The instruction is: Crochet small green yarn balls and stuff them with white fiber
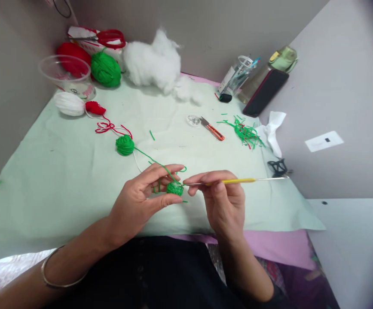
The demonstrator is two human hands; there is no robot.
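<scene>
Between the thumb and fingers of my left hand (144,193) is a small rounded green crochet piece (175,189). Green yarn passes over that hand's fingers and runs back to a small green yarn ball (125,145) on the cloth. My right hand (223,197) grips a crochet hook (238,181) by its yellow handle, held nearly level. The hook's thin metal tip points left and meets the top edge of the crochet piece; whether it sits inside a stitch is too small to tell. A loose green yarn end shows near my left fingertips.
Orange thread snips (212,128) lie beside a small clear round container (193,120). Green yarn scraps (246,133) are heaped at the right. White stuffing (154,64), a large green yarn ball (105,69), a plastic tub (65,71), red scissors (111,38) and a leaning phone (265,92) stand along the back.
</scene>
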